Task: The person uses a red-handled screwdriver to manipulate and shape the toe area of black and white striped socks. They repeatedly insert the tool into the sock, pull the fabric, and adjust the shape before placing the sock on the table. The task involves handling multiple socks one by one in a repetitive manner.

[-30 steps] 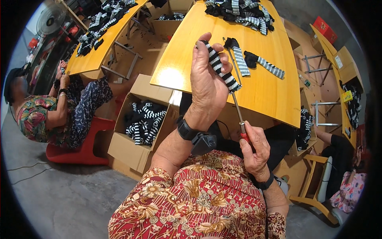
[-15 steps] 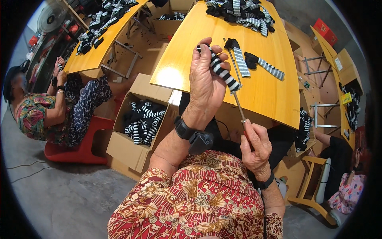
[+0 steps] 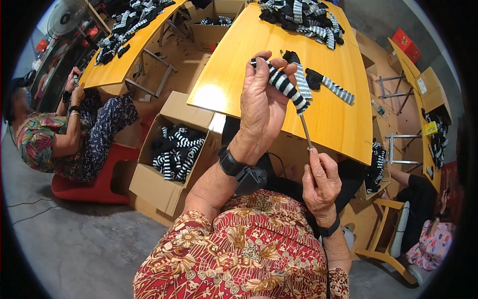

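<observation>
My left hand (image 3: 266,107), palm turned up, pinches the far end of a striped sock (image 3: 289,89) between thumb and fingers, holding it in the air over the near edge of the yellow table (image 3: 224,65). My right hand (image 3: 322,182) is closed around the near end of a metal rod (image 3: 305,130), whose shaft meets the sock's lower end; it looks to be inside, though the cloth hides how far it reaches.

In the last second, the sock has swung a little to my right, so it now partly covers a grey-striped sock (image 3: 302,82) lying beyond it. The rod's red end, visible then, is now hidden by my fingers. I take this to mean the rod is still working in the sock. Another grey-striped sock (image 3: 338,90) lies alongside, nearer me than the pile of socks (image 3: 303,22).
</observation>
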{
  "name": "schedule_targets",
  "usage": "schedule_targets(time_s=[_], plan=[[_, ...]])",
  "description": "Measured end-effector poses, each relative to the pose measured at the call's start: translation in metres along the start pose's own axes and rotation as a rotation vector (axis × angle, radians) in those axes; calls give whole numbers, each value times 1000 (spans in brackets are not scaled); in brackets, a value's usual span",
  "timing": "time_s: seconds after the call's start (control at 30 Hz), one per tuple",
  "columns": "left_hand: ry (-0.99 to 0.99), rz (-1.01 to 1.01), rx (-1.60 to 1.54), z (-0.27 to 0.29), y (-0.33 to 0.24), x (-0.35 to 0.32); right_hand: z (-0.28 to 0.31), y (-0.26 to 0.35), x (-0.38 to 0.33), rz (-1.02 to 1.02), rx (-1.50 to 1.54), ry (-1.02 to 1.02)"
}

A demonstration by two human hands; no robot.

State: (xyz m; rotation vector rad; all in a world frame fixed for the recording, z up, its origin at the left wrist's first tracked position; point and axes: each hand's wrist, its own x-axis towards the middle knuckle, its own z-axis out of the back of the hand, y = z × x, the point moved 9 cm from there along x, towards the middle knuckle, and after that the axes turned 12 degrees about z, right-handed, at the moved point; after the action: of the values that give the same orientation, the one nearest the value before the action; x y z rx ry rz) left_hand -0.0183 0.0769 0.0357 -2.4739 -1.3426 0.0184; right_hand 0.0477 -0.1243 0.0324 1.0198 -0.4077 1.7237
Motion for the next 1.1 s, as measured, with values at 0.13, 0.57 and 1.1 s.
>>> schedule_targets(time_s=[0.13, 0.57, 1.1], plan=[[10, 16, 5, 10, 0, 4, -2, -4, -1, -19, 23, 18], [-42, 15, 350, 18, -4, 7, -4, -6, 5, 15, 40, 153], [-57, 0, 326, 20, 8, 4, -7, -9, 4, -47, 33, 123]])
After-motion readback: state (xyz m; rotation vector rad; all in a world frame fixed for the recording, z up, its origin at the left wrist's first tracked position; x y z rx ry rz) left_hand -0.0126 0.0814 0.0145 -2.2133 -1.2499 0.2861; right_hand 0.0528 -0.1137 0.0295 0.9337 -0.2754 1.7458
